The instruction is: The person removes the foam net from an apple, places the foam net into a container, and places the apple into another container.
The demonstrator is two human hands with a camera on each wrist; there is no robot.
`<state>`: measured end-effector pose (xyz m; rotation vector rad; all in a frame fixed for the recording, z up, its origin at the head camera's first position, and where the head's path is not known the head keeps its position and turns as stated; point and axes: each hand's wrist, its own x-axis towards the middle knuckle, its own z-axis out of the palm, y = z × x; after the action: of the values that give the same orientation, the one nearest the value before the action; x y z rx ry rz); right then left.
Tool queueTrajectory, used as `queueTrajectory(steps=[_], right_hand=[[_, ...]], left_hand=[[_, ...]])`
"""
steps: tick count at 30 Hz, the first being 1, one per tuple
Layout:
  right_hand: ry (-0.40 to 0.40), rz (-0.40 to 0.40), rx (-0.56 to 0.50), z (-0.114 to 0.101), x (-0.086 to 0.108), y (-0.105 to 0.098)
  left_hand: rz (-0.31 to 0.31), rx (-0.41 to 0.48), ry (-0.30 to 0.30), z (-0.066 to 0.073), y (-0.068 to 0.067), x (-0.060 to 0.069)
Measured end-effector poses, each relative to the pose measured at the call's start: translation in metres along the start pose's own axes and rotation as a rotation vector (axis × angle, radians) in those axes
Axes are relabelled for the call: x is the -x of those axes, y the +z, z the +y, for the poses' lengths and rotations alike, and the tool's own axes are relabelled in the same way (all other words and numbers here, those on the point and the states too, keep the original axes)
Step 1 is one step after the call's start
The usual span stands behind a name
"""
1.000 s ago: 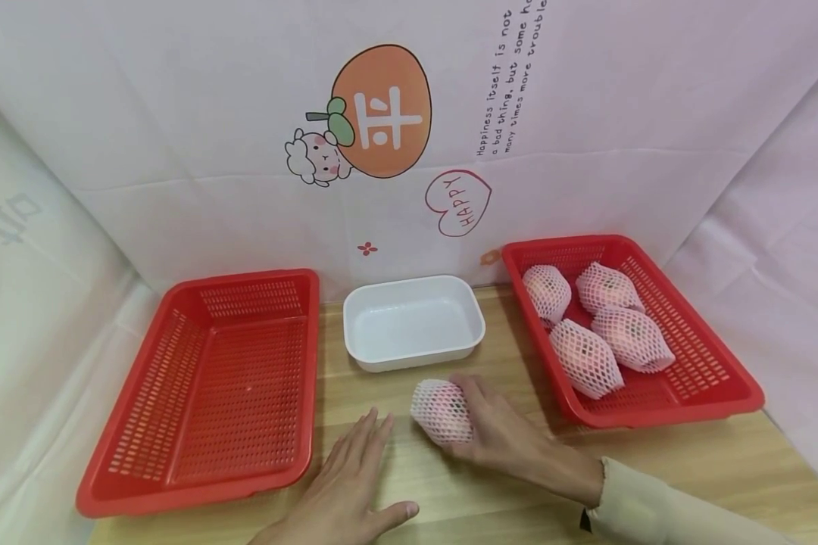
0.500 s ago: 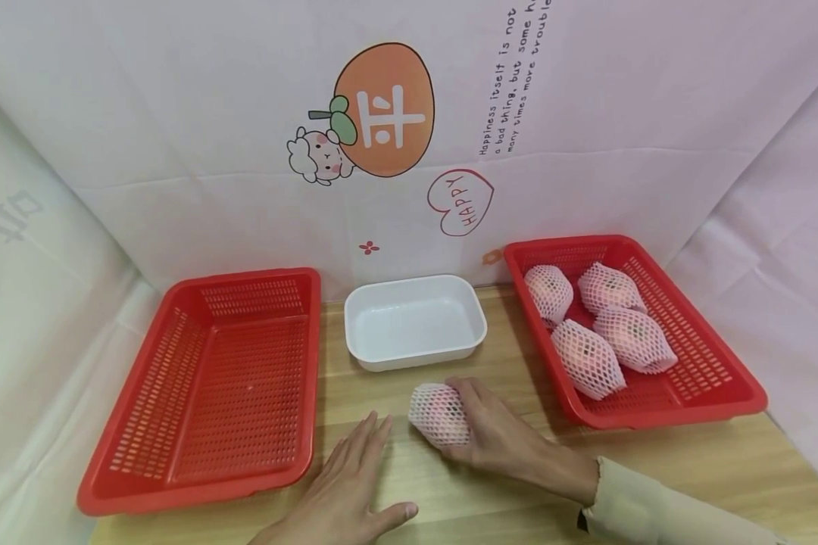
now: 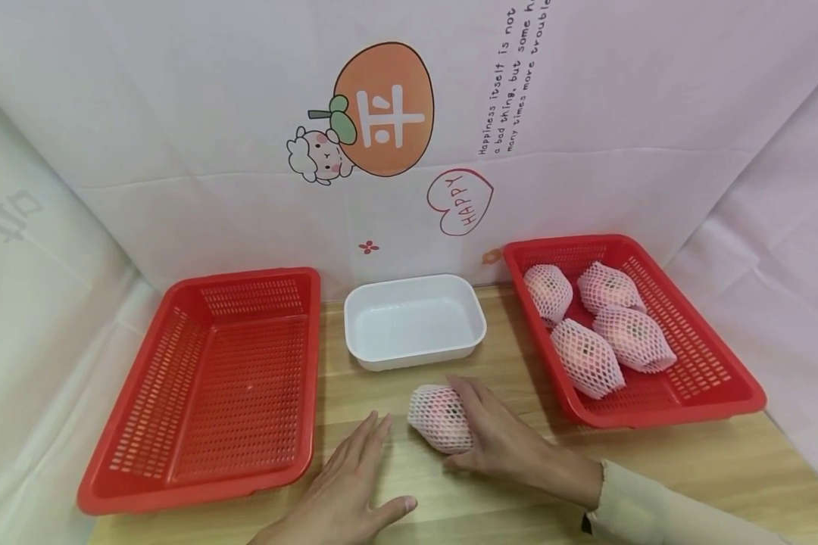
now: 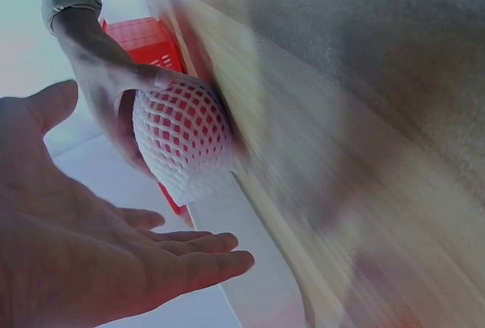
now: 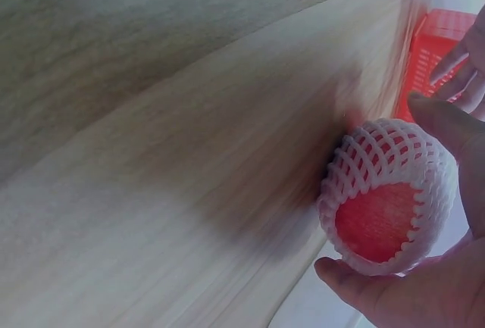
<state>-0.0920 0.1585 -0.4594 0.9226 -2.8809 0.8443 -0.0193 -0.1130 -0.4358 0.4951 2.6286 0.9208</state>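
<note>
In the head view, the right hand (image 3: 501, 439) was grasping a wrapped fruit (image 3: 438, 418), reddish inside its white foam net. The fruit was at the wooden table (image 3: 491, 515), in front of the white tray (image 3: 416, 329) and between the two baskets. Compared with one second before, the fruit had come slightly lower in the picture, and the thumb (image 3: 462, 459) was now a little below its near edge, where earlier it overlapped this edge. The left hand (image 3: 344, 488) held nothing; its fingers were extended, and it had stayed in practically the same place. Four other wrapped fruits (image 3: 588, 359) remained inside the right basket (image 3: 668, 416), as earlier. The left basket (image 3: 238, 401) and the white tray also had not moved.

In the left wrist view, the left hand was loose, with the palm visible and the fingers apart from the fruit. Beyond it, the right hand curved around the fruit, with the thumb along the upper part of the net.

In the right wrist view, the fruit was between the thumb and a finger of the right hand. Through the opening of the net its red skin was visible. I cannot tell how firm the hold was.
</note>
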Motion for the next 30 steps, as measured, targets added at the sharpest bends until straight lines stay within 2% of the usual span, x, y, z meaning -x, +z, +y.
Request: queueTrajectory(steps=[8,12,17,24,30], right_hand=[[0.027,0.036,-0.026,0.004,0.004,0.000],[0.063,0.050,-0.052,0.006,0.004,0.001],[0.110,0.047,-0.086,0.008,0.004,0.003],[0.126,0.060,-0.124,0.008,0.004,0.005],[0.135,0.049,-0.166,0.009,0.002,0.006]], left_hand=[[0.125,0.120,0.016,-0.001,0.001,-0.003],[0.173,0.160,0.044,-0.001,0.001,-0.004],[0.187,0.231,0.031,-0.001,0.002,-0.007],[0.210,0.346,-0.016,0.001,0.002,-0.011],[0.215,0.443,-0.007,0.000,0.003,-0.013]])
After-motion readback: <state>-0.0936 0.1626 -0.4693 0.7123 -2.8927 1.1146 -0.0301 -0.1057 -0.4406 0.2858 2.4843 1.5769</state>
